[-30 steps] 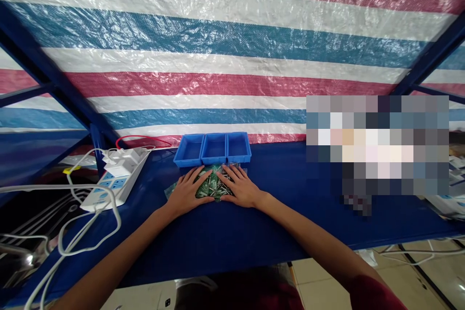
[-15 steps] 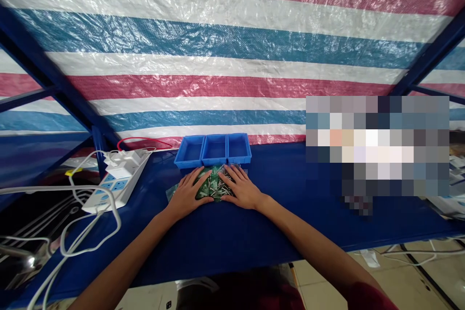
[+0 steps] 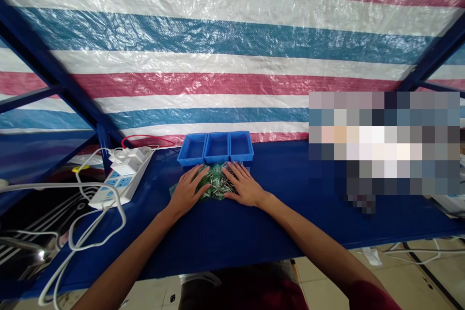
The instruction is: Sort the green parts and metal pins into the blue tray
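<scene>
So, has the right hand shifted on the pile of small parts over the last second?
No. The right hand lies flat on the pile of small parts, the same way below the blue trays; only the camera drifted slightly.

Left hand [image 3: 188, 190] and right hand [image 3: 244, 187] lie flat, fingers spread, on what look like green parts [image 3: 217, 184].
</scene>
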Demonstrator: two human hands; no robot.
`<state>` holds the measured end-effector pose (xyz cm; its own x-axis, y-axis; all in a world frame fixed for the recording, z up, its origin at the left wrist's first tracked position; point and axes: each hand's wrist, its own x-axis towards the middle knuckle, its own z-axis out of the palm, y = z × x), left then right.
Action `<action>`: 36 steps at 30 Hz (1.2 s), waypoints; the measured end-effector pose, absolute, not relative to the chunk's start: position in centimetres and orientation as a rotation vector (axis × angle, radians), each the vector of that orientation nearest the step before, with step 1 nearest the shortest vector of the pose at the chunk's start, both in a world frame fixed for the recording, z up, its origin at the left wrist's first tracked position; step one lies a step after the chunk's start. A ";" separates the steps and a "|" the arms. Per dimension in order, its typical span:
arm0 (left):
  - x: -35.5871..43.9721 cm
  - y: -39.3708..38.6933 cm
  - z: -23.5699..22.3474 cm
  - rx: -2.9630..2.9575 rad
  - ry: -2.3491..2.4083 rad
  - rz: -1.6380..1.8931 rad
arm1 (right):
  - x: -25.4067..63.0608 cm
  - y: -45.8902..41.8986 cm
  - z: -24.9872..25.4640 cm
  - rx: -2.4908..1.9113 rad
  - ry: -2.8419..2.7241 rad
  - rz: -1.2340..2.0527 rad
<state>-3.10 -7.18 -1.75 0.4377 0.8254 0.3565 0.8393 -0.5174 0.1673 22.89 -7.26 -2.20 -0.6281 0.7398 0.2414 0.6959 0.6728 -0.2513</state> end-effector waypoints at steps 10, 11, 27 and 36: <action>-2.7 -7.4 -1.8 -2.511 -1.599 -0.783 | 23.0 -7.4 -2.1 -1.134 -2.576 0.188; -2.7 -7.4 -1.8 -2.507 -1.582 -0.811 | 23.0 -7.4 -2.1 -1.133 -2.575 0.183; -3.1 -6.0 -1.4 -2.392 -1.259 -1.059 | 23.1 -7.0 -3.3 -1.077 -2.537 0.111; -3.6 -5.9 -1.0 -2.255 -1.309 -1.032 | 23.1 -7.1 -3.1 -1.077 -2.520 0.080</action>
<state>-3.58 -5.93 -1.00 0.3133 0.6078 0.7297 0.8516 -0.5198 0.0674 23.14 -7.08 -3.15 -0.6245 0.7049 0.3363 0.6822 0.7020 -0.2045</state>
